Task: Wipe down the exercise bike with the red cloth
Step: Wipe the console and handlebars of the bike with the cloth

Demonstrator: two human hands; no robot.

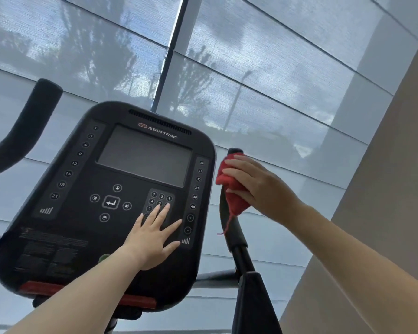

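Observation:
The exercise bike's black console (pixel 87 213) fills the middle of the view, with a dark screen and a number keypad. My left hand (pixel 152 235) lies flat on the keypad, fingers spread, holding nothing. To the right of the console stands the bike's upright right handlebar (pixel 234 230), black and padded. My right hand (pixel 256 186) presses the red cloth (pixel 232 191) around the upper part of that handlebar, just under its tip. A loose red thread hangs down from the cloth.
The left handlebar (pixel 22 131) curves up at the far left. Behind the bike is a large window with a translucent blind (pixel 263 75) and a dark frame post. A beige wall (pixel 384 213) stands close on the right.

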